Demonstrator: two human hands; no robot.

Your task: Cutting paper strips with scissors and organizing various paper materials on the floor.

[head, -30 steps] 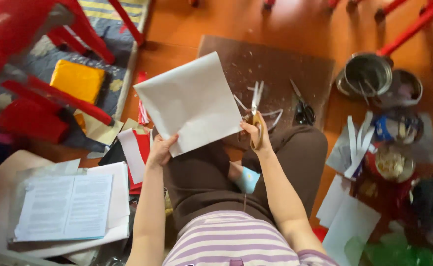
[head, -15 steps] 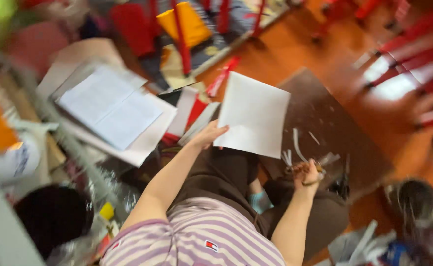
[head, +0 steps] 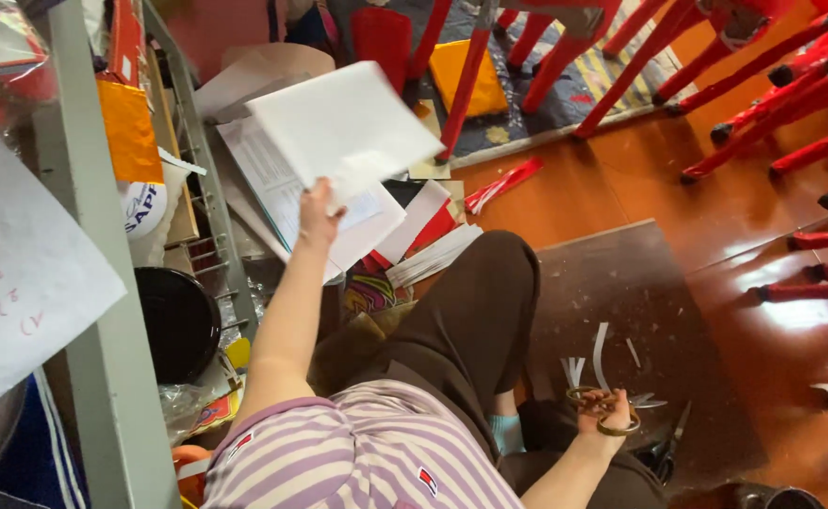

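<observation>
Head view: left hand [head: 318,209] gripping white sheet [head: 343,127] uncut; right hand [head: 606,415] closed on scissors [head: 604,407]; few paper strips [head: 600,351] already cut on dark board [head: 659,283].

White paper sheet [head: 343,127] held aloft, gold-handled scissors [head: 604,407] low over the board

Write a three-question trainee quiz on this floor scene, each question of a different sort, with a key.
1. True or false: the left hand holds up a white sheet of paper.
2. Which tool does the right hand grip? A) a pen B) a pair of scissors C) a ruler
3. Fill in: the cut white paper strips lie on a dark ____ on the wooden floor.

Key: 1 true; 2 B; 3 board.
</observation>
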